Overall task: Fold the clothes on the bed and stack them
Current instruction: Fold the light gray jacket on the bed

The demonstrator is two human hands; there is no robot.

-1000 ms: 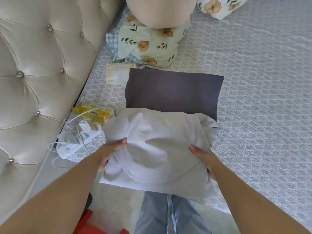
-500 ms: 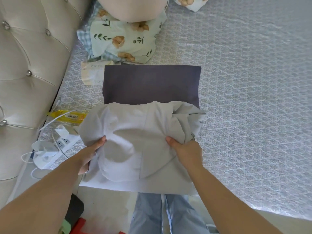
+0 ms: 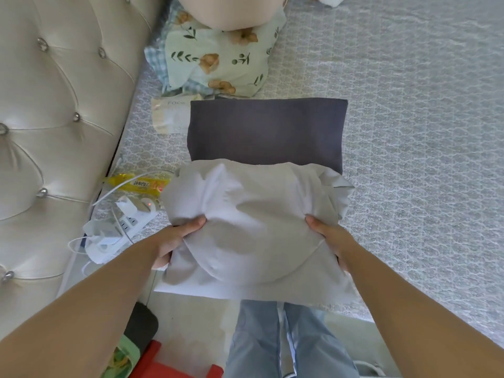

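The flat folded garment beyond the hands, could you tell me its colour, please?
Dark grey folded garment, plain; head view.

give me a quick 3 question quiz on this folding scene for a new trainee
1. True or false: the dark folded garment lies flat on the bed, beyond the light grey garment.
2. Which hands grip the light grey garment? A) left only B) right only C) both
3. Fill in: the white power strip lies on the person's ____ side, near the tufted headboard.

Key
1. True.
2. C: the left hand and right hand each hold a side, thumbs on top.
3. Left.
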